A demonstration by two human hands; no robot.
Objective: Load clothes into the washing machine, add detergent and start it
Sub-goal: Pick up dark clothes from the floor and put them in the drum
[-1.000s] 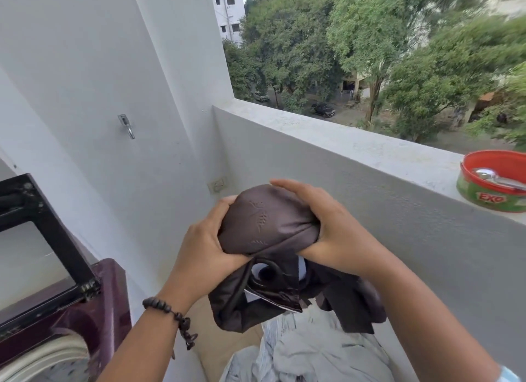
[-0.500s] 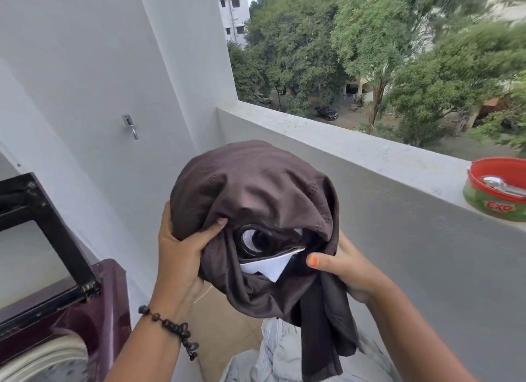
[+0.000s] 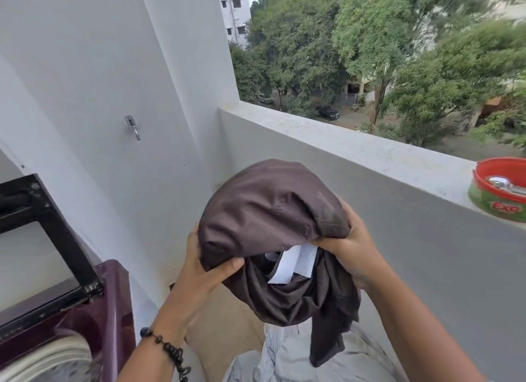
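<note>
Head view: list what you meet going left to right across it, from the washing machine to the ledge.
Washing machine with its lid raised → wall hook → left hand → brown garment held by both hands → right hand → red-rimmed tub on the balcony ledge.

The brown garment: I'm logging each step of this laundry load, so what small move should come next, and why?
Probably carry the brown garment left and down to the washing machine. Both the left hand and the right hand grip it bunched in the air, and the machine's lid stands open at lower left, with the drum rim showing.
</note>
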